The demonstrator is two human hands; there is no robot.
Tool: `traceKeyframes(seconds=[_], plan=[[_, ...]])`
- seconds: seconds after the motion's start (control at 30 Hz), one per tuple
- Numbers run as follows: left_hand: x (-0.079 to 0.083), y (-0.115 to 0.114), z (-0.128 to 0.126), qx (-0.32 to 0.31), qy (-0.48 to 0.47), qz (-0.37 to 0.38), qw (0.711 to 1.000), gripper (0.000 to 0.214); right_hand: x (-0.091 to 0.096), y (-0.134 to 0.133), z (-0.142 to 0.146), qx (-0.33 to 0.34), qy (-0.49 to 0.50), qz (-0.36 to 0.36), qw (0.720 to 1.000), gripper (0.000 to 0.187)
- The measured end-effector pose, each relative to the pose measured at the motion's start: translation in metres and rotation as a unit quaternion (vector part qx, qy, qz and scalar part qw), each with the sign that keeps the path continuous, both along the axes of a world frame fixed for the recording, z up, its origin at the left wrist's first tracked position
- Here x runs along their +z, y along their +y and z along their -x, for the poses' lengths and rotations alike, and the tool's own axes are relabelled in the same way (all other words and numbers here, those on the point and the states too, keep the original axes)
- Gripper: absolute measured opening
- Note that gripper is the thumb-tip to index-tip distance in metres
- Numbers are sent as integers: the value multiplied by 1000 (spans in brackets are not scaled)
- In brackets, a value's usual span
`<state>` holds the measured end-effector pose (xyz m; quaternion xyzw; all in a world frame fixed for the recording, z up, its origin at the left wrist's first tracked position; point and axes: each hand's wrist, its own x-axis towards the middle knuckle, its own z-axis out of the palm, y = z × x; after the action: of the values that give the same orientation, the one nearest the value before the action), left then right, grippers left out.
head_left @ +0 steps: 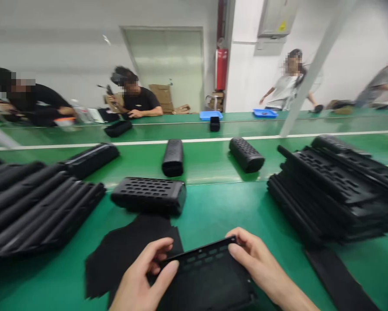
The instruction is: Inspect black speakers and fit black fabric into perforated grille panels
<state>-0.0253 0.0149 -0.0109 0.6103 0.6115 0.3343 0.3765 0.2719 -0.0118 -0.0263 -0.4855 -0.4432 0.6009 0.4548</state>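
Observation:
A black slotted plastic shell lies tilted between my hands, its hollow inner side facing me. My right hand pinches its far right corner between thumb and fingers. At the left corner, the thumb and curled fingers of my left hand close around the edge. Under and beside my left hand is a pile of thin black sheets. Beyond them sits an assembled black slotted casing. The near end of the shell runs out of the bottom of the view.
Black shells are stacked at right, and long black rounded parts at left. A black strip lies near right. More casings rest on the green belt. Several people sit or stand across it, near blue trays.

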Motion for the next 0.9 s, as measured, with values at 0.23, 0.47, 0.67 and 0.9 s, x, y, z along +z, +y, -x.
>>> traceKeyframes(seconds=[0.23, 0.47, 0.67, 0.9], plan=[[49, 14, -30, -164, 173, -20, 971, 16, -4, -3, -3, 31, 9, 31, 999, 51], [40, 13, -40, -177, 190, -23, 965, 14, -12, -3, -7, 35, -13, 5, 999, 51], [38, 13, -42, -169, 200, -54, 964, 14, -17, -2, -7, 41, -24, 16, 999, 50], [38, 15, -42, -167, 147, -55, 973, 12, -13, -4, -8, 21, -19, 9, 1000, 52]])
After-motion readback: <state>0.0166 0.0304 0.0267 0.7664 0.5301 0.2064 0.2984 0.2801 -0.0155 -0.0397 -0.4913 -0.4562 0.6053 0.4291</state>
